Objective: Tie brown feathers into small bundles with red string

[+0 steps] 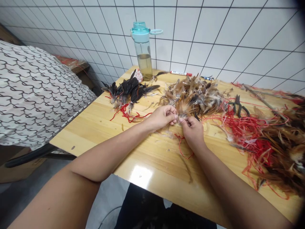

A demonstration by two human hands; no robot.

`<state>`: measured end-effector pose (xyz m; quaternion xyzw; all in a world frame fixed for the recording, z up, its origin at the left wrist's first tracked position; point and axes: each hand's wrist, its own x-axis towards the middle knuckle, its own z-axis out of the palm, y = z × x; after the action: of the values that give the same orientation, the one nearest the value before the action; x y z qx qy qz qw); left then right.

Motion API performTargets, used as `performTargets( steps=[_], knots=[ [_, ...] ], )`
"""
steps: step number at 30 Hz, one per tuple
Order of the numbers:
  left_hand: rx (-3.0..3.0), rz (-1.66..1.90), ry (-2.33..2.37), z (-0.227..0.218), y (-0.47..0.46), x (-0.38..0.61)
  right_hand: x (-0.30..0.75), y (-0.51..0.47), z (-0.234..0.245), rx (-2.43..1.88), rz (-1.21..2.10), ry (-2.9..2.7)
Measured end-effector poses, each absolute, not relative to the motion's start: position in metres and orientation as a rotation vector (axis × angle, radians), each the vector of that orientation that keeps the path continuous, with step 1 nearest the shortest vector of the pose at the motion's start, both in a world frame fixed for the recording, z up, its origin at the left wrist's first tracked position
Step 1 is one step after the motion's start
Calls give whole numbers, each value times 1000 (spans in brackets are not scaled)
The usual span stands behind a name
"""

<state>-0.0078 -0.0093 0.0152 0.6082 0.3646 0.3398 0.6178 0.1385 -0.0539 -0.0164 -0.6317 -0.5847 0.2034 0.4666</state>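
Observation:
Close together over the wooden table (95, 140), my left hand (165, 117) and my right hand (193, 130) pinch the base of a small brown feather bunch (184, 109). Its tips fan upward and away from me. A loose red string (182, 148) dangles or lies just below my fingers. Right behind the hands is a pile of brown and grey feathers (197, 92). Whether the string is joined to the bunch, I cannot tell.
Black feather bunches (130, 89) with red strings lie at left, by a water bottle (143, 51). Rightward are pliers-like cutters (238, 106), tangled red string (247, 130) and a large brown feather heap (286, 152). A red-capped marker (181, 73) lies near the tiled wall (190, 25).

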Motion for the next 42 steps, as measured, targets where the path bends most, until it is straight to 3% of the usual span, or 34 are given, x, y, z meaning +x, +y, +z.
performTargets(
  steps=[13, 21, 37, 42],
  knots=[
    [1559, 777, 854, 13, -8, -9, 140, -53, -18, -1461, 522, -1535],
    [2102, 1150, 1330, 9, 29, -43, 139, -54, -16, -1499, 624, -1403],
    [2412, 694, 1805, -8, 100, -29, 142, -49, -28, -1520, 569, -1462],
    [2346, 822, 1758, -9, 97, -42, 142, -49, -30, -1528, 564, -1475]
  ],
)
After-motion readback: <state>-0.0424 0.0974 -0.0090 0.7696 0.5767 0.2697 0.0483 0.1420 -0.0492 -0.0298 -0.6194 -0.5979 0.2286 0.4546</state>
